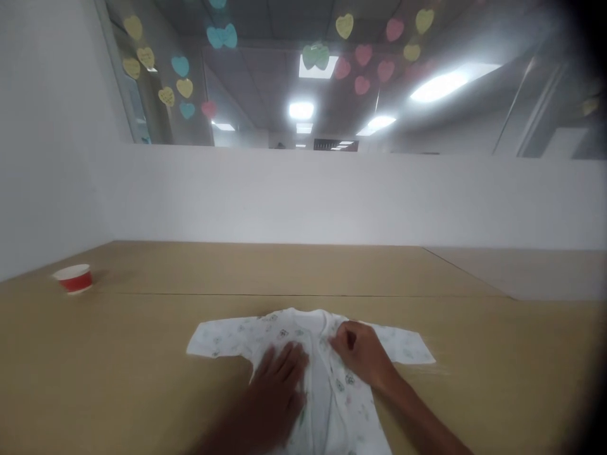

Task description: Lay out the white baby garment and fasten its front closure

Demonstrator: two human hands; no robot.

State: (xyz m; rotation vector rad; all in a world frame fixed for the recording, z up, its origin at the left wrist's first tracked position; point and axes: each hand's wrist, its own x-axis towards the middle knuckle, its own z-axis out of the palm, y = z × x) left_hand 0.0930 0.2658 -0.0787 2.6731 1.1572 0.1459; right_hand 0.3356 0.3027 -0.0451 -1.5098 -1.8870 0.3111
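Observation:
A small white baby shirt (353,395) with a sparse printed pattern lies spread on the table, its sleeves out to both sides and its front parted down the middle. Flat on the chest at the left of the opening rests my left hand (279,385), fingers stretched out. My right hand (363,351) is closed in a pinch at the right front edge, just below the neckline. Its fingertips meet the cloth there. The lower end of the shirt runs out of view at the bottom.
A red and white paper bowl (76,278) stands at the left on the wooden table (142,385). A seam crosses the tabletop behind the shirt. Beyond rises a white wall (284,196), with a window above bearing heart-shaped sticky notes (344,26).

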